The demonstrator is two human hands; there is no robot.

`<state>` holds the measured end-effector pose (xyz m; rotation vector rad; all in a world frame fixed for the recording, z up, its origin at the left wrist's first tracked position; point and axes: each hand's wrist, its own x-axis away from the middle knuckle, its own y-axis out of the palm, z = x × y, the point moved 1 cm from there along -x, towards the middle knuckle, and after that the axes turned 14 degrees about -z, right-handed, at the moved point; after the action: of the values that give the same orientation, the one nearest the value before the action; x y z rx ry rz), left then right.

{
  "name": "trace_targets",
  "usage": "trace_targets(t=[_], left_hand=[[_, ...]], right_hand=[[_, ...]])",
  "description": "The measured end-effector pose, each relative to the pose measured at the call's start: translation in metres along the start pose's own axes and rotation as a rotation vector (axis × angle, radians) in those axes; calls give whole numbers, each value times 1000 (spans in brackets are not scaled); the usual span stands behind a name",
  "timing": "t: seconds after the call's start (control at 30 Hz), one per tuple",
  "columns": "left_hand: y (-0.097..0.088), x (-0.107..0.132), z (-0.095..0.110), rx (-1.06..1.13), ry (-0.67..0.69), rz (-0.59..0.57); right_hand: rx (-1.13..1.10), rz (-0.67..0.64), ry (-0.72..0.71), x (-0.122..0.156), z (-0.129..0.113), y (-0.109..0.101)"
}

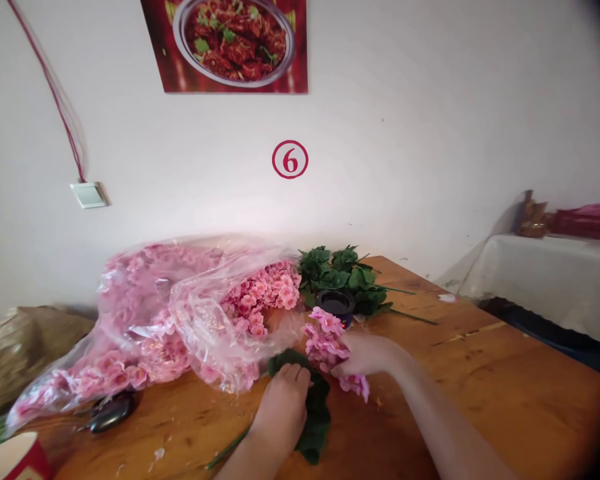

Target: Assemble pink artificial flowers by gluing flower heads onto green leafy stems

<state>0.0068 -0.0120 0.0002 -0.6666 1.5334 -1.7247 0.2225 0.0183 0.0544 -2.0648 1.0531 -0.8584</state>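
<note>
My left hand is closed around a green leafy stem, its broad leaves spreading out on both sides of the fingers. The bare end of the stem pokes out toward the lower left. A cluster of pink artificial flowers is in my right hand, just right of the leaves; the fingertips are partly hidden by the petals. Directly behind the flowers sits a dark round container or roll. More green leaf stems lie piled beyond it.
A clear plastic bag full of pink flowers covers the left of the wooden table. Near it lie a black-handled tool and a red-and-white paper cup. A brown sack is at far left, a cloth-covered table at right.
</note>
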Motion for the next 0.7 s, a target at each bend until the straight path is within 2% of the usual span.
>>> trace_targets(t=[0.07,0.13,0.2,0.3,0.33,0.43,0.5,0.57,0.6,0.7], left_hand=[[6,-1,-1,81,22,2],[6,-2,-3,183,13,20],[1,-3,-6,270,3,39],[-5,-3,-10,350,-3,60],[-6,-2,-11,368,-8,62],[-4,-1,-14,376,-38,49],[-3,0,-15,345,-51,44],[-2,1,-16,330,-49,45],[-2,2,-17,319,-43,42],[-2,3,-17,274,-28,21]], right_hand=[[2,-6,2,7,0,-6],[-16,42,-56,14,-5,-10],[-48,177,-151,16,-16,-11],[-84,449,-256,11,-39,-2],[-84,489,-284,7,-48,2],[-12,448,-343,-10,-75,12],[60,392,-318,-29,-93,11],[91,340,-221,-55,-108,6],[102,280,-111,-71,-113,5],[115,194,4,-121,-123,7]])
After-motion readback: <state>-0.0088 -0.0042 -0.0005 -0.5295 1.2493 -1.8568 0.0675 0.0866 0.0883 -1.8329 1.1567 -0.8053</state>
